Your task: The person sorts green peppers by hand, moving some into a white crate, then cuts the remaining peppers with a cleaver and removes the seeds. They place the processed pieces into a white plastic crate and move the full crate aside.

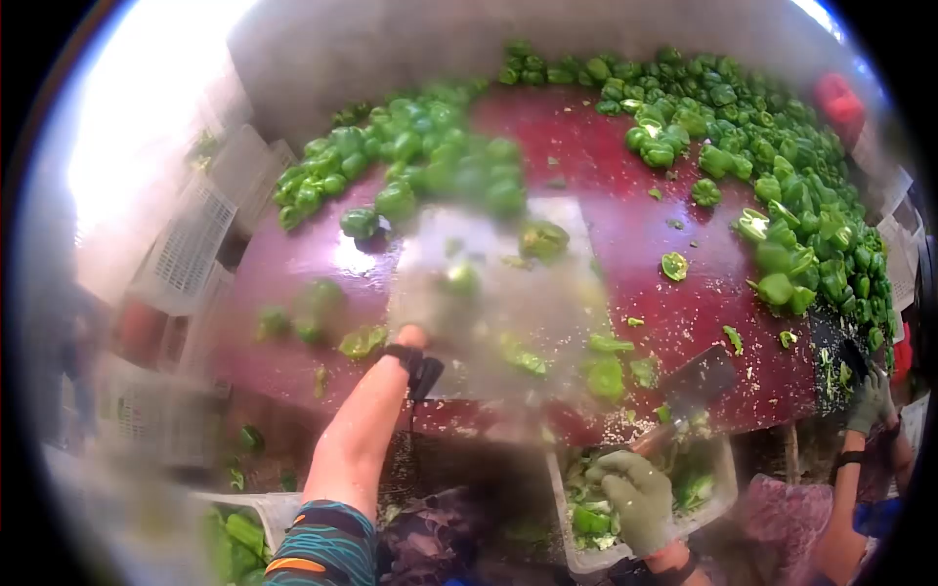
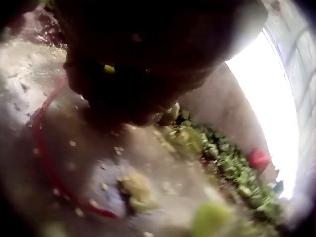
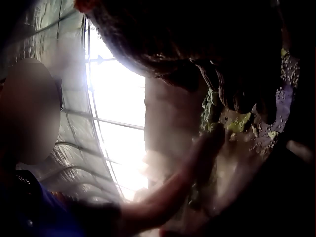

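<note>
Right hand [image 1: 633,498] curls round a knife [image 1: 698,385]; the left hand [image 2: 153,59], arm [image 1: 354,444] outstretched, is too obscured to read.

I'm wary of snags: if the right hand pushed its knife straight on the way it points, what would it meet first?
Probably the green pepper scrap just past the far end of the knife in the right hand, though the knife's height above the table is unclear.

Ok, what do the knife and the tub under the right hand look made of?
Knife blade: probably metal, dull dark grey, flat and thin. Handle: possibly wood, from its brown tone; blur leaves that open. Tub: likely plastic, whitish, with smooth rim and rounded corners.
</note>
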### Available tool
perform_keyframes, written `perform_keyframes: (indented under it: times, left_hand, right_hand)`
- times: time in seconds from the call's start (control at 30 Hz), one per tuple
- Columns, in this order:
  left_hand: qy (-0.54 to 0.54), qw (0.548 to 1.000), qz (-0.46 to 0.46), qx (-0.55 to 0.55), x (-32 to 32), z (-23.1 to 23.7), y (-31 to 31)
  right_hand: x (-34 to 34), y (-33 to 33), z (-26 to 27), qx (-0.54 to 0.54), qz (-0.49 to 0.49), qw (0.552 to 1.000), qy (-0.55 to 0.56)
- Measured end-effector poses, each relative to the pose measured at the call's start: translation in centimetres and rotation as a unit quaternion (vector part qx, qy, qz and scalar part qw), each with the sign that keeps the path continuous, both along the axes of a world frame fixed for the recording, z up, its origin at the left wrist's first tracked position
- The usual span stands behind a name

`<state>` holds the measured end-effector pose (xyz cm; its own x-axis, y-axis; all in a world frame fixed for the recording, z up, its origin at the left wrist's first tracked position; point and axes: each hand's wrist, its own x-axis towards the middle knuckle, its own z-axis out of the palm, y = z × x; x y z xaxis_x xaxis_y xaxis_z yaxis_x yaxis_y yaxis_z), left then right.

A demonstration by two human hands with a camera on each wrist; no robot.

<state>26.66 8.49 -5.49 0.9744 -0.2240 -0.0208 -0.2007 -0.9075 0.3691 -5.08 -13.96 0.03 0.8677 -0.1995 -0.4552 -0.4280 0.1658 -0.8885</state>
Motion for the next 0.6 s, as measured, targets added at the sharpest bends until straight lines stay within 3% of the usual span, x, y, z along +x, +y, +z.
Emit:
perform_keyframes:
  times: [0.1,0.2,0.27,0.3,0.37,0.4,0.5,0.57,0.6]
  left_hand:
    - [-0.054,0.989,-0.125,-0.057,-3.5,0.3,2.6]
    - [-0.06,0.947,-0.31,-0.059,-11.3,6.6,0.9]
    - [0.025,0.901,-0.432,-0.026,-16.6,12.0,-1.4]
    - [-0.037,0.876,-0.48,0.023,-18.4,11.2,-2.5]
    - [-0.084,0.849,-0.521,-0.015,-22.1,13.4,-3.5]
    - [-0.067,0.846,-0.526,0.053,-23.5,14.8,-4.2]
    - [-0.142,0.841,-0.475,-0.217,-23.8,13.0,-4.0]
    - [0.118,0.903,-0.307,-0.277,-25.1,13.7,-4.1]
    - [0.166,0.867,-0.29,-0.369,-24.7,12.5,-4.1]
  right_hand:
    - [-0.1,0.0,-0.2,0.029,-0.04,0.998,-0.032]
    - [-0.3,0.3,-0.1,0.104,-0.056,0.992,-0.035]
    - [-0.3,0.6,1.4,0.108,0.0,0.991,-0.073]
    - [-0.5,0.7,1.0,0.106,0.026,0.991,-0.077]
    - [-0.8,0.7,0.3,0.103,0.077,0.988,-0.085]
    - [-1.7,1.1,1.0,0.114,0.076,0.987,-0.084]
    - [-2.2,1.6,0.1,0.134,0.084,0.977,-0.142]
    - [-2.9,1.6,-2.3,0.12,0.058,0.973,-0.191]
    - [-2.8,1.8,-3.0,0.099,0.033,0.97,-0.219]
